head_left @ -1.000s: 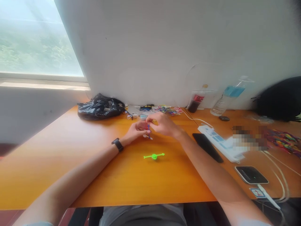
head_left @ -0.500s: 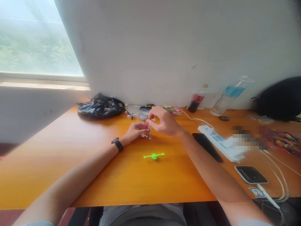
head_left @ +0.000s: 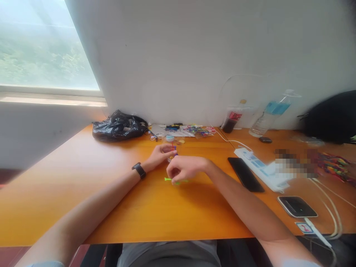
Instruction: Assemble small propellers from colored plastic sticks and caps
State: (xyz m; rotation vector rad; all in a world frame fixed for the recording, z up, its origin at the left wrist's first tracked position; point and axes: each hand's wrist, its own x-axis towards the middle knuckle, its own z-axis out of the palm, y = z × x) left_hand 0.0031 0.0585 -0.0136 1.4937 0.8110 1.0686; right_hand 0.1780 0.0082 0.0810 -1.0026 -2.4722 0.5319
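Observation:
My left hand (head_left: 158,155), with a black watch (head_left: 138,170) on its wrist, pinches a small upright plastic assembly (head_left: 175,148) with red, blue and pale parts. My right hand (head_left: 187,167) has come down just in front of it and hides its lower part. The curled fingertips of that hand are closed on a bright green arrow-shaped plastic piece (head_left: 168,179). Both ends of the green piece stick out past the fingers; its middle is mostly covered. A small container with a light blue lid (head_left: 169,138) stands behind the left hand.
Plastic pieces in bags (head_left: 198,129) and a black plastic bag (head_left: 118,126) lie along the wall. To the right are a black phone (head_left: 245,174), a white power strip (head_left: 258,167), a cola bottle (head_left: 232,120), a water bottle (head_left: 268,115) and a white-cabled device (head_left: 297,206).
My right hand has dropped from above the assembly toward me and closed on the green piece, which has shifted slightly left. The left hand has stayed in place with the assembly.

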